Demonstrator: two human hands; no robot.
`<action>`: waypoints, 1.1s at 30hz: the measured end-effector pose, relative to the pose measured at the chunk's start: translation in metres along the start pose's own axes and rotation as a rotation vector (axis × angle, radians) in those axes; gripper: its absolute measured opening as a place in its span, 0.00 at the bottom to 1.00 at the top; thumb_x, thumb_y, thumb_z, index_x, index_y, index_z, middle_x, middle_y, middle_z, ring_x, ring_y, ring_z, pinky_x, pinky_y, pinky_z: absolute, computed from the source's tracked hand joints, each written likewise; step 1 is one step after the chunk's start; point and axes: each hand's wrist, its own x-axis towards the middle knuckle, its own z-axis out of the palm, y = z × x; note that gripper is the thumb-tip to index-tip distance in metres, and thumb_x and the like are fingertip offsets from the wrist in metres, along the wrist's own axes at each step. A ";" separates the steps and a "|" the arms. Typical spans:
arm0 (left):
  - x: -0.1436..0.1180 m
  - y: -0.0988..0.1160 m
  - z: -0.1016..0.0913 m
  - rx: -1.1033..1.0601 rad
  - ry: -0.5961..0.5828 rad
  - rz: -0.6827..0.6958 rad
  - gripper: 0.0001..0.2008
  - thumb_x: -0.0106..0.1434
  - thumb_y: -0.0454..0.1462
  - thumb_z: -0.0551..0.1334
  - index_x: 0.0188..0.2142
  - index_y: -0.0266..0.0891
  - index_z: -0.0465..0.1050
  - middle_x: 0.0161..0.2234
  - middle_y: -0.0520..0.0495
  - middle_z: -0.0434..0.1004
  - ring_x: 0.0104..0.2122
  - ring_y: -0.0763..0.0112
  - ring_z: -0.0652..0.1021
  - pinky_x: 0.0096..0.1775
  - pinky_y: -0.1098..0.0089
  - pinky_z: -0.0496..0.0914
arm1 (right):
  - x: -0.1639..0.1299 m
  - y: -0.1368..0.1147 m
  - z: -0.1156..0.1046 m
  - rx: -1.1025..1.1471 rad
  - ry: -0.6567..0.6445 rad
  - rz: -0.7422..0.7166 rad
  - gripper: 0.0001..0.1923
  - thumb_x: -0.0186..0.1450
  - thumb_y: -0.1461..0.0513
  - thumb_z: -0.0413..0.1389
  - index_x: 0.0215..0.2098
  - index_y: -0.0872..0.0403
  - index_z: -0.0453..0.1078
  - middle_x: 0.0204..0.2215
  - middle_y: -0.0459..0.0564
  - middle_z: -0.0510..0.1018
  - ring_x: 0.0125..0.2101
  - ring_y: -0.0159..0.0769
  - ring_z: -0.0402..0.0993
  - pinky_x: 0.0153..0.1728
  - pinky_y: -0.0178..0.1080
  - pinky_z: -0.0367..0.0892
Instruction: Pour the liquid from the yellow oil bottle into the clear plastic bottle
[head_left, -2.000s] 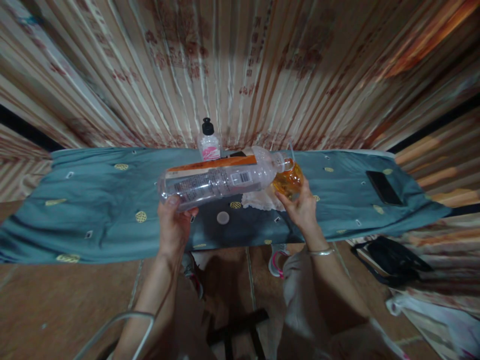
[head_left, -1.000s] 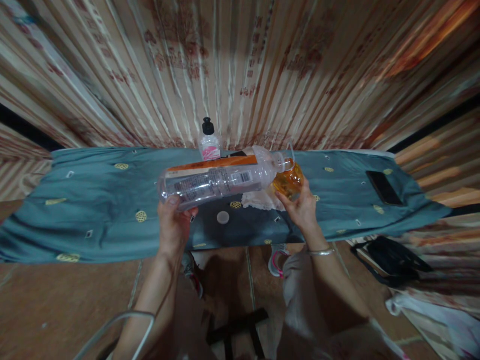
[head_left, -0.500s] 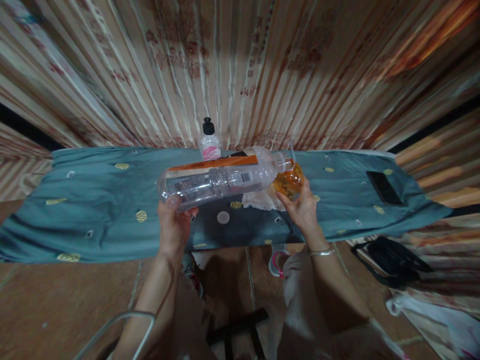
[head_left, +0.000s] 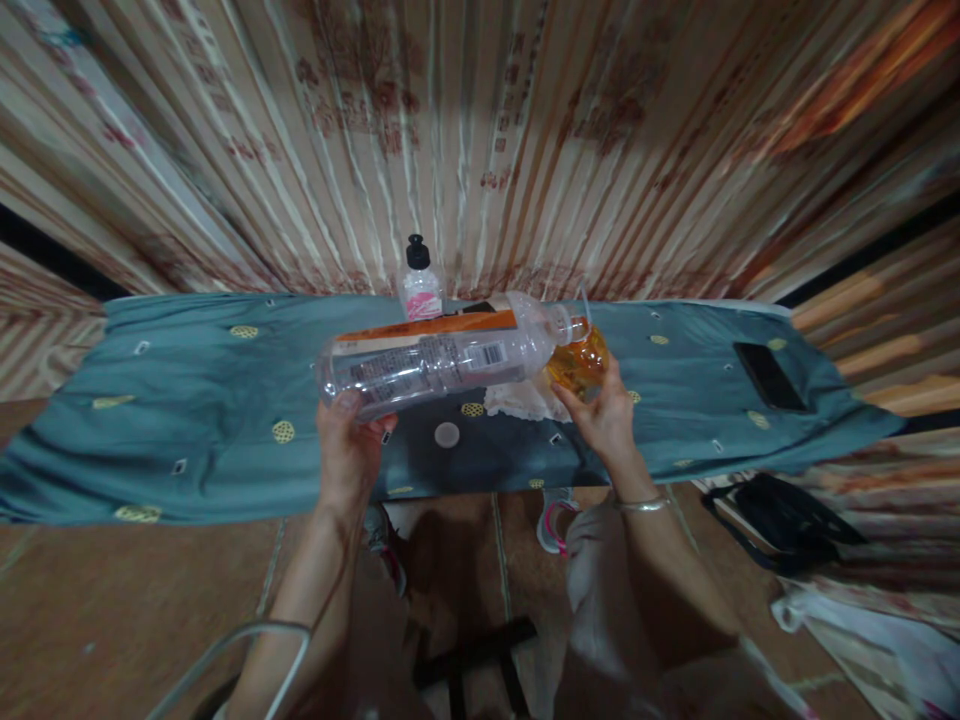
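Note:
My left hand [head_left: 350, 445] is wrapped round the base of a large clear plastic bottle [head_left: 427, 365] with an orange-edged label. The bottle lies nearly level in the air, its neck pointing right. At its mouth is a clear cup [head_left: 581, 362] with amber liquid, tilted, and my right hand [head_left: 604, 410] is closed on it. Whether liquid is flowing between them cannot be made out. Beneath the bottle's neck lies a crumpled whitish cloth or tissue [head_left: 525, 400]. A small round whitish cap [head_left: 447, 435] rests on the table below the bottle.
A clear pump-style bottle [head_left: 422, 290] with black top and pink label stands at the back of the table, which has a teal patterned cover [head_left: 202, 400]. A dark phone [head_left: 770, 376] lies at the right. A black bag [head_left: 787, 520] is below, right; a striped curtain [head_left: 465, 150] hangs behind.

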 end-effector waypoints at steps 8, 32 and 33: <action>0.000 -0.002 -0.002 -0.021 -0.030 -0.010 0.24 0.44 0.51 0.81 0.40 0.49 0.82 0.31 0.50 0.79 0.23 0.70 0.72 0.18 0.73 0.62 | 0.000 -0.001 -0.001 0.006 -0.005 0.006 0.45 0.65 0.41 0.64 0.71 0.53 0.59 0.62 0.66 0.80 0.60 0.59 0.81 0.60 0.61 0.77; 0.000 0.000 0.000 0.019 -0.064 0.023 0.25 0.46 0.52 0.80 0.43 0.52 0.83 0.30 0.50 0.79 0.22 0.69 0.72 0.17 0.71 0.60 | 0.000 -0.006 -0.002 -0.016 0.008 -0.009 0.46 0.66 0.38 0.62 0.71 0.54 0.60 0.61 0.65 0.81 0.58 0.58 0.82 0.58 0.59 0.79; 0.000 0.000 -0.001 0.015 -0.062 0.024 0.25 0.46 0.52 0.80 0.43 0.51 0.83 0.30 0.50 0.79 0.22 0.70 0.72 0.18 0.71 0.60 | 0.000 -0.006 -0.002 -0.018 0.007 -0.011 0.45 0.66 0.38 0.62 0.71 0.53 0.60 0.61 0.65 0.81 0.59 0.59 0.82 0.58 0.60 0.79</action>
